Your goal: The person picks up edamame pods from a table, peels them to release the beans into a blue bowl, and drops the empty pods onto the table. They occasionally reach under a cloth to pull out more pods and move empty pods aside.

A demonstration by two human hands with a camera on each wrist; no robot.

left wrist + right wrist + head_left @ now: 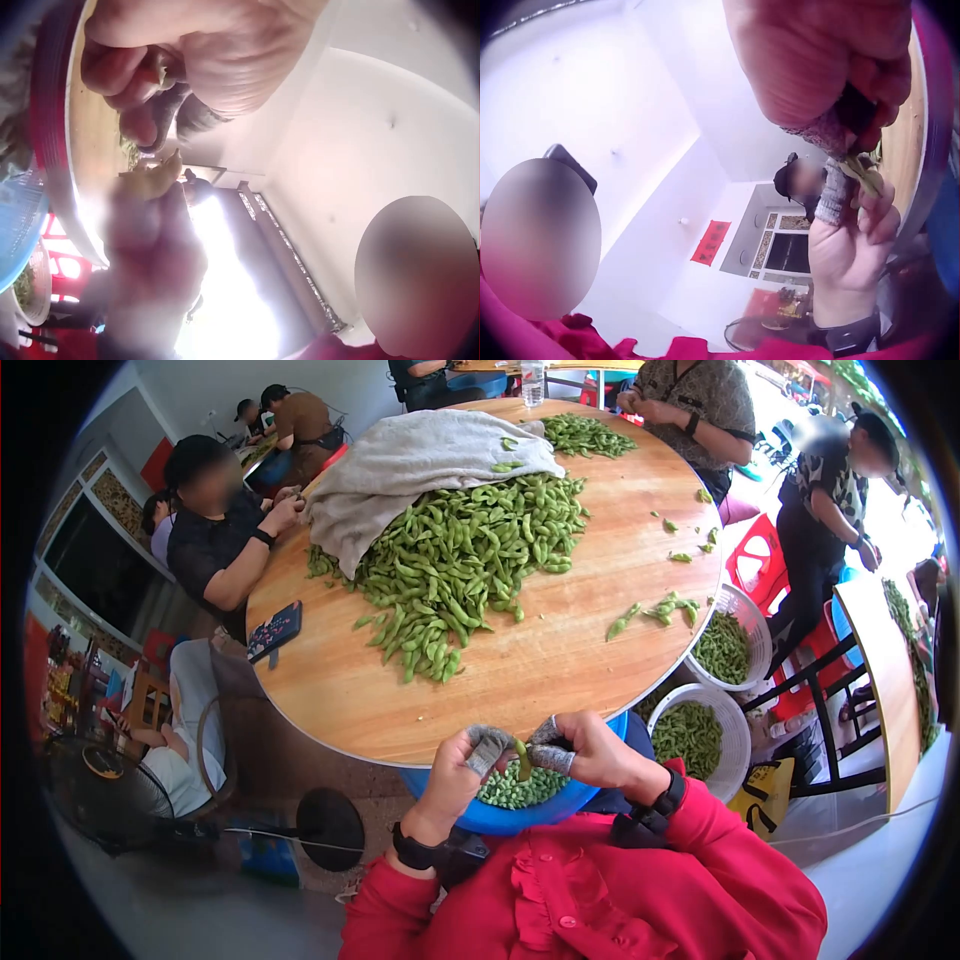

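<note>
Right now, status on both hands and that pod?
Left hand, right hand: both pinching one green pod. Basin of shelled beans below. Table edge hides far rim.

A dark patterned phone (274,632) (flat near the wooden table's (600,630) left edge).

We see a round table (600,620) of smooth wood with a soft sheen, and at its far side a matt, wrinkled cloth (400,460) (rough-looking, we find). The near tub (585,797) looks like smooth plastic; the right baskets (738,745), slotted plastic.
</note>
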